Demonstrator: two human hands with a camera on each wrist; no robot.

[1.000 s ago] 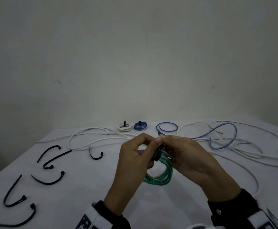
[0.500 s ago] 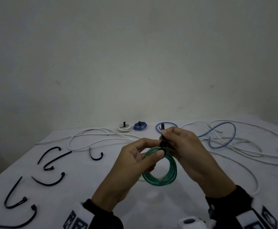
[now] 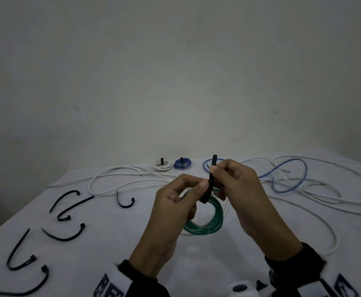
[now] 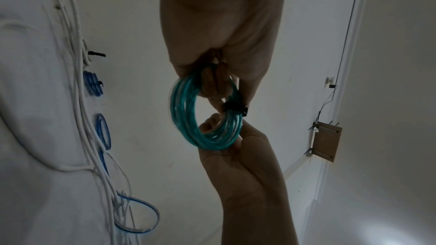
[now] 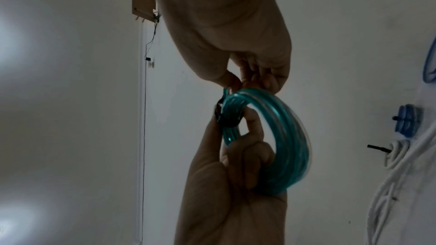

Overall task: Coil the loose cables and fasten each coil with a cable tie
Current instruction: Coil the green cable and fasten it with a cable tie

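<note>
1. The left hand grips the green cable coil above the white table — its fingers pass through the ring and the thumb presses against the coil at the black cable tie
2. The right hand pinches the tie's free tail between thumb and forefinger; the tail stands up from the coil, its tip showing above the fingers
3. In the left wrist view the tie's band wraps round the coil's strands, with the left fingers curled inside the ring and the right hand below it
4. In the right wrist view the tie sits at the coil's left edge, beside the left thumb, and the turns of the coil lie close together
5. At the far edge of the table lie a tied white coil and, just beside it, a tied blue coil — each with a short black tie end standing up
6. Loose white cables run across the far side, and loose blue cable loops over more white cable on the right
7. Spare black cable ties lie curved and scattered on the left part of the table, well apart from the hands
</note>
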